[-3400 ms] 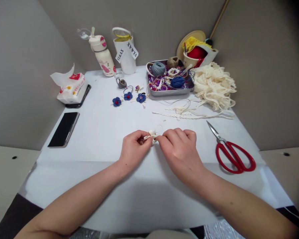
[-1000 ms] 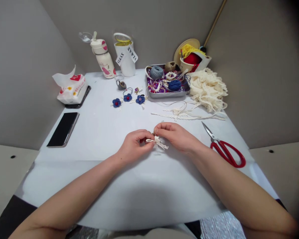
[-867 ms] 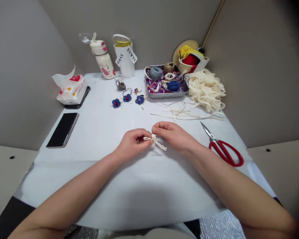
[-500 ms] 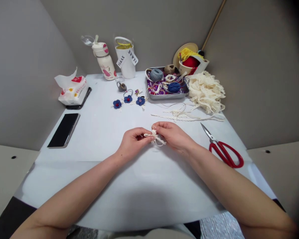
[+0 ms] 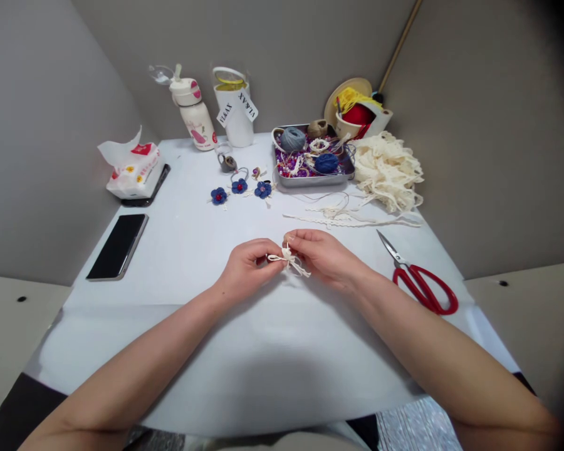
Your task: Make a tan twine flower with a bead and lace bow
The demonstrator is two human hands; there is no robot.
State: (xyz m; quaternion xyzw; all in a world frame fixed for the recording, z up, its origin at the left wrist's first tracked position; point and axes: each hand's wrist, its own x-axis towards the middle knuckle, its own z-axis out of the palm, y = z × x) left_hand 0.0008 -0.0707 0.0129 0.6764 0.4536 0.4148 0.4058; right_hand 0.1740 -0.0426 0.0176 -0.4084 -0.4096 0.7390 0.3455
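In the head view, your left hand (image 5: 251, 264) pinches a cream lace bow (image 5: 287, 257) above the white table (image 5: 216, 351); your right hand (image 5: 322, 254) grips its upper edge, though the fingertips are too small to read surely. Red-handled scissors (image 5: 425, 287) lie to the right.

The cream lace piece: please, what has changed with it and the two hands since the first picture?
The right hand has shifted slightly farther from the person, its fingertips now at the far side of the lace piece, whose loose ends show more clearly. The left hand still pinches it. Scissors, phone and blue flowers stayed.
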